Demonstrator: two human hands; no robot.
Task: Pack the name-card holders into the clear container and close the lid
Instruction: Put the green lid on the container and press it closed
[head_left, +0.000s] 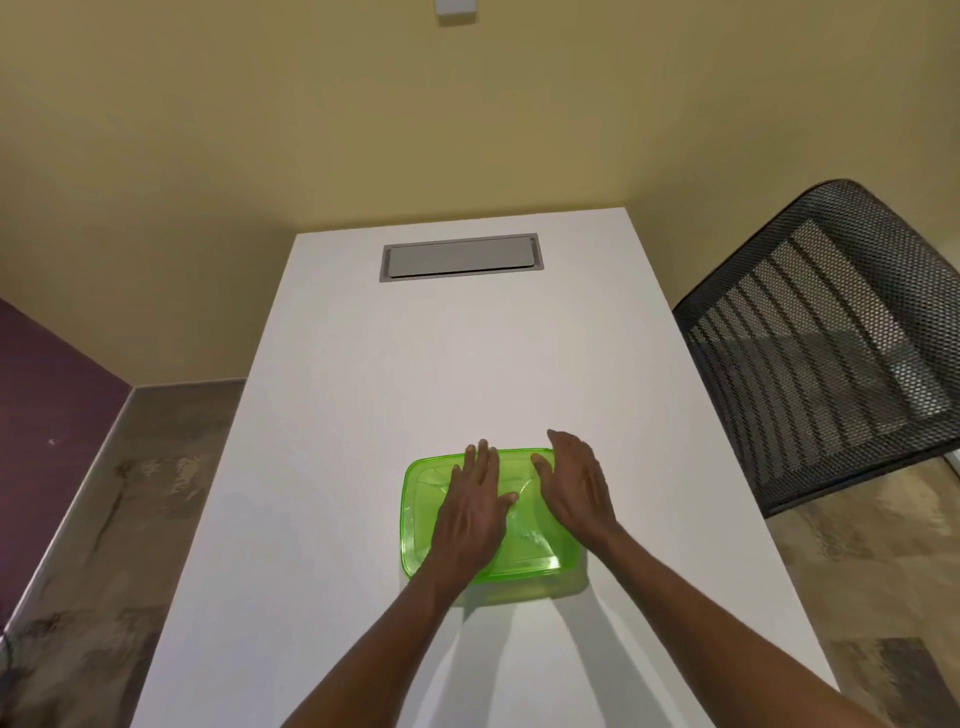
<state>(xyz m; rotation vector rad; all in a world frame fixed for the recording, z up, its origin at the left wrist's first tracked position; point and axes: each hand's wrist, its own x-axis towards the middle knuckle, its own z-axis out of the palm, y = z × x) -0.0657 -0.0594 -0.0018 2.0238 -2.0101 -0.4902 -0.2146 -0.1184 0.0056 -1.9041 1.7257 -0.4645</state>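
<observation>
A translucent green lid (418, 499) lies on top of the clear container (524, 584), which sits on the white table (415, 364) near its front middle. My left hand (475, 504) rests flat on the lid's left half, fingers spread and pointing away from me. My right hand (574, 480) lies flat on the lid's far right part, fingers reaching its back edge. Neither hand holds anything. The container's contents are blurred through the green plastic; I cannot make out any name-card holders.
A grey cable hatch (460, 257) is set into the table's far end. A black mesh office chair (831, 338) stands by the table's right side. A yellow wall is behind, and patterned floor shows on both sides of the table.
</observation>
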